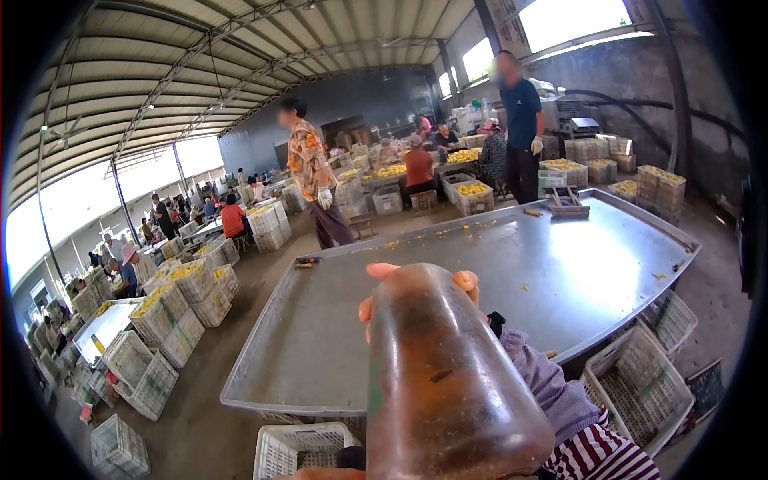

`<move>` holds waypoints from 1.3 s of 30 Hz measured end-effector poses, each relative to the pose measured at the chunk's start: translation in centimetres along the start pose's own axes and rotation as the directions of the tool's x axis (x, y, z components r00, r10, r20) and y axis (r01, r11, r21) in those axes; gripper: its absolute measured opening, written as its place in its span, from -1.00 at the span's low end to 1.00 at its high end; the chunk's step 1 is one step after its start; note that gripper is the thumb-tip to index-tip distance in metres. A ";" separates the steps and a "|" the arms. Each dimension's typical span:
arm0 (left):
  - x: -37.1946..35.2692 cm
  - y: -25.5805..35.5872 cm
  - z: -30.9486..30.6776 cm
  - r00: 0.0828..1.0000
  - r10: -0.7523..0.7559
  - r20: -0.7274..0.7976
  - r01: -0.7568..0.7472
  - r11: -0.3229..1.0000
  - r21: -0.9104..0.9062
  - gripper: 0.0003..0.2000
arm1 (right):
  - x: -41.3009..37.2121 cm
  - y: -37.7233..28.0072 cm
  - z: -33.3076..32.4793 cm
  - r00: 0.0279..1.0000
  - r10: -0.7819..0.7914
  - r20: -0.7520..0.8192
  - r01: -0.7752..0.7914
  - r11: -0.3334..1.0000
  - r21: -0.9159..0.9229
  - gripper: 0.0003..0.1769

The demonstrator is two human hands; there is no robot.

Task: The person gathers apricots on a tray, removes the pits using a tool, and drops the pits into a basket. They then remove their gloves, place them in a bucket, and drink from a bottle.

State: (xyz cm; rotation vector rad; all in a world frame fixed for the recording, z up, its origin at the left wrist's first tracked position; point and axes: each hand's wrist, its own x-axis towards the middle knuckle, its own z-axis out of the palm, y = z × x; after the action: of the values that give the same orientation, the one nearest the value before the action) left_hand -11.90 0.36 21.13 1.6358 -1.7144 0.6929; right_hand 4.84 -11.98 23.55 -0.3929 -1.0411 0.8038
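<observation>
A large see-through bottle (452, 384) with brownish contents fills the lower middle of the head view, close to the camera. My right hand (466, 282) wraps around its far end; fingertips show on both sides, while the palm is hidden behind the bottle. A purple sleeve with a striped part covers that arm. At the bottom edge, a sliver of my left hand (328, 474) appears beside the bottle's near end, its fingers mostly out of view. Beyond the bottle lies a wide metal table (336, 336) with a raised rim and scattered yellow bits.
White plastic crates (636, 384) stand against the table's near right side, another crate (300, 444) below its front edge. A wooden frame (569, 204) sits at the far rim. Two people (310, 164) stand beyond the table. Stacked crates of yellow produce (188, 272) line the left.
</observation>
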 end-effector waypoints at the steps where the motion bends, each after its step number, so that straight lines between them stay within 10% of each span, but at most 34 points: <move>1: -0.1 0.0 0.1 1.000 -0.003 -0.003 0.003 1.000 0.001 -0.65 | 0.0 0.0 0.0 1.000 0.005 -0.010 -0.005 1.000 -0.006 0.22; 39: -0.4 0.0 -0.1 1.000 -0.010 -0.024 0.011 0.999 0.047 -0.67 | 2.1 0.2 0.3 0.996 -0.029 0.088 0.030 0.999 -0.012 0.10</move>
State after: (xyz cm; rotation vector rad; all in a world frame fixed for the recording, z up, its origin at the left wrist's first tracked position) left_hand -11.91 0.70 20.95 1.6607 -1.6829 0.7501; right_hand 5.05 -10.35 24.83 -0.3557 -1.1322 0.7937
